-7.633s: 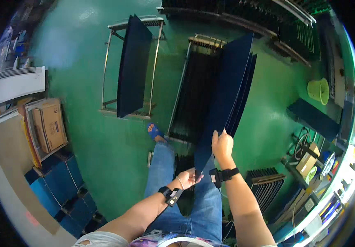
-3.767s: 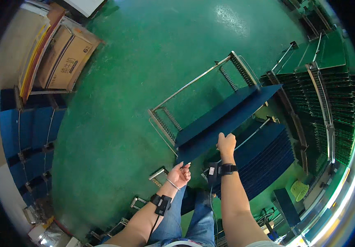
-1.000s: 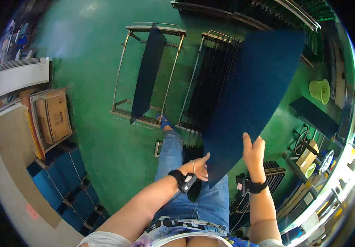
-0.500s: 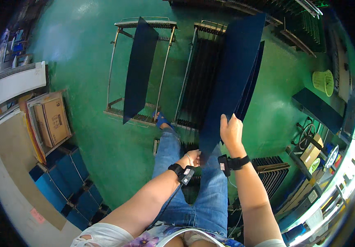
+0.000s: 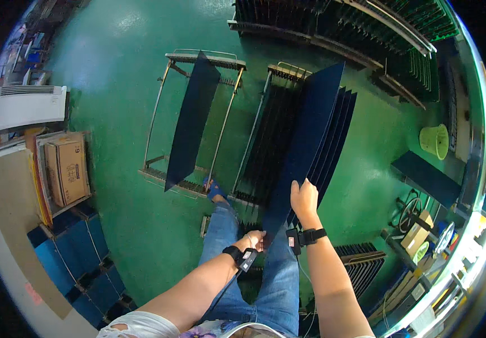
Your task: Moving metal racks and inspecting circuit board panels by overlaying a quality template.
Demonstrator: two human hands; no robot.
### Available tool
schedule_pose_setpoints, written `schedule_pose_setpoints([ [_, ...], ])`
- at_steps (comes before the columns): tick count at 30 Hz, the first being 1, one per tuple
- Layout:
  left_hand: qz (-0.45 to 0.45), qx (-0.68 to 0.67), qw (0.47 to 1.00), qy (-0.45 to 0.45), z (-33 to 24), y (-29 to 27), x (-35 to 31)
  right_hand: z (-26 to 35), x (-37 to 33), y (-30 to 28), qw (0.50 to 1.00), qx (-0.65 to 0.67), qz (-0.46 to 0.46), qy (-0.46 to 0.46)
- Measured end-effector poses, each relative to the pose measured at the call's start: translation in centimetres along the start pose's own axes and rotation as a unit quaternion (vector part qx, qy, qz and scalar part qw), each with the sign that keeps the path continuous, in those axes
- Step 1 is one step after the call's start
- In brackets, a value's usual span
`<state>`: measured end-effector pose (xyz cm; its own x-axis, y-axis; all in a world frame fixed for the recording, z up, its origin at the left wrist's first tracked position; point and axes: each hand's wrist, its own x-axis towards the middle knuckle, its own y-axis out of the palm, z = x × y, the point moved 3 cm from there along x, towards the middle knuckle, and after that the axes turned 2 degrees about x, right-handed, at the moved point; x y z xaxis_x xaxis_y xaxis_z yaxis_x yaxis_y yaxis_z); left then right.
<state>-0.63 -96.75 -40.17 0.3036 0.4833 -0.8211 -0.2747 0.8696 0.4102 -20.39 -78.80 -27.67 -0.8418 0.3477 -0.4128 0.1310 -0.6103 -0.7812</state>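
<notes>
Your right hand (image 5: 305, 200) is closed on the long right edge of a large, thin, dark-blue rectangular sheet (image 5: 305, 141), thumb up. Your left hand (image 5: 256, 239) has its fingers curled on the same sheet's near lower corner, clasping it. Sheet stands on edge, tilted, in front of your legs, just right of a slotted metal rack (image 5: 288, 72) with dark interior. More dark-blue upright sheets (image 5: 337, 127) fan out right behind it. Left of that, a silver metal-framed rack (image 5: 155, 112) has one dark-blue standing panel (image 5: 193, 124) in it. Both racks stand on the glossy green floor (image 5: 125, 135). Yellow-green plastic basket (image 5: 434, 141) far right; brown cardboard box (image 5: 65, 172) far left.
</notes>
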Motion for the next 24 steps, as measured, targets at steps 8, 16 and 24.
schedule_pose_setpoints([
  [8,-0.023,0.028,0.999,0.018,-1.0,1.4,-2.5,1.3,1.2,-0.4,0.999,-0.001,0.033,0.017],
  [16,0.001,0.010,0.999,0.046,-2.4,3.2,-4.0,0.7,3.8,0.1,1.000,-0.029,0.004,0.001],
  [24,-0.093,0.065,0.991,0.071,-3.4,-0.2,-6.6,2.2,7.1,2.4,0.986,-0.117,0.067,0.096],
])
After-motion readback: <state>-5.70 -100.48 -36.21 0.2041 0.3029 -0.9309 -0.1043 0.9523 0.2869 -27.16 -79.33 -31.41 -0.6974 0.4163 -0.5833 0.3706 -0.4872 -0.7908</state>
